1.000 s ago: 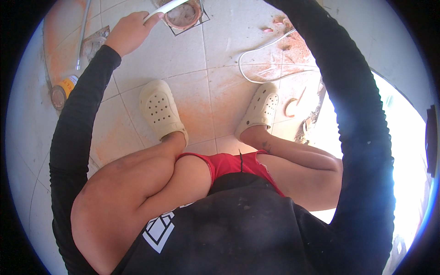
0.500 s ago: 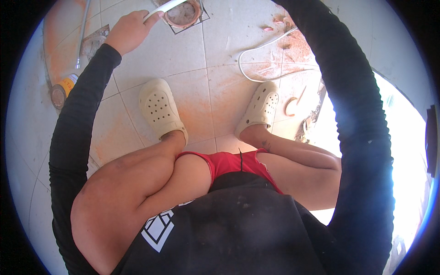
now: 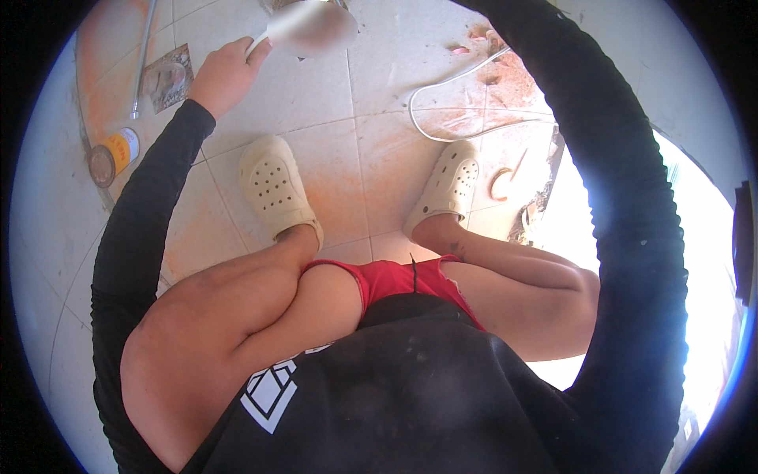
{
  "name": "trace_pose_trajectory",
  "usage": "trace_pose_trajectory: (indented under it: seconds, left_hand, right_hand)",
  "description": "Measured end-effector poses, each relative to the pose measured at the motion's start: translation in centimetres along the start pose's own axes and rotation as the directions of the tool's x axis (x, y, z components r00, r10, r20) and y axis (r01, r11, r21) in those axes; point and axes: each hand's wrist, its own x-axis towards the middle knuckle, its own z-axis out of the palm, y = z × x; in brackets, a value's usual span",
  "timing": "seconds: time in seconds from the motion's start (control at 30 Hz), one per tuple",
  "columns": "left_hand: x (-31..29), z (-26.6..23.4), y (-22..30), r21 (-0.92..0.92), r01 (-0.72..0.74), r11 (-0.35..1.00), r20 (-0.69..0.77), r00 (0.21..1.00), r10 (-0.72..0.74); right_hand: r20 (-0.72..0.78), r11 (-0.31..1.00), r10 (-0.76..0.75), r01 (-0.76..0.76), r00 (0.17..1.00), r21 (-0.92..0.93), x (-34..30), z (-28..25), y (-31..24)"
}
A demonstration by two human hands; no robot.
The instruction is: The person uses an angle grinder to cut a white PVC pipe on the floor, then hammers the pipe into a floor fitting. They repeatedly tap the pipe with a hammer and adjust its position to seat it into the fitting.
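Note:
My left hand (image 3: 227, 75) is closed around the near end of a slim white stick-like piece (image 3: 259, 41), at the far left of the floor. The stick's far end runs into a smeared patch, so its full shape cannot be made out. Beneath that patch lies a round brownish thing (image 3: 316, 35), blurred now; the earlier frame shows it as a reddish-rimmed circle with rough grey-brown matter inside. My right arm (image 3: 588, 103), in a black sleeve, reaches past the top edge, and the right hand is out of the picture.
Pale floor tiles (image 3: 292, 103) carry orange dust. At left are a yellow-labelled can (image 3: 115, 156) on its side, a thin metallic rod or hose (image 3: 144, 67) and a square cutout (image 3: 166, 77). A white cord (image 3: 418, 118) loops at right near reddish fragments (image 3: 458, 50) and a curved piece (image 3: 500, 185).
My left hand has drawn slightly nearer with the white stick, uncovering more of the square cutout. The round thing has become blurred. My right arm has shifted only a little.

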Motion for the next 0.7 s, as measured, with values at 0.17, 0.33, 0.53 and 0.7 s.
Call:
trace_pose_trajectory:
  seconds: [0.17,0.33,0.53,0.7]
  left_hand:
    - [0.1,0.6,-0.6,-0.032,-0.051,0.998,-0.068,0.996,0.049]
    - [0.1,0.4,-0.5,-0.055,-0.038,0.998,-0.062,0.998,0.034]
    - [0.4,-0.5,-0.4,-0.076,0.016,0.997,0.087,0.996,-0.010]
    - [0.4,-0.1,-0.4,-0.101,-0.020,0.995,0.007,1.000,0.021]
  right_hand:
    - [-0.070,0.998,-0.056,0.055,0.996,-0.011,1.0,-0.5,-0.5]
    - [0.061,0.979,-0.116,0.124,0.991,-0.159,2.0,-1.3,-1.1]
    - [-0.079,0.994,-0.094,0.089,0.992,-0.056,2.5,-1.2,-0.9]
    - [0.047,0.970,-0.138,0.145,0.989,-0.195,2.7,-1.1,-0.9]
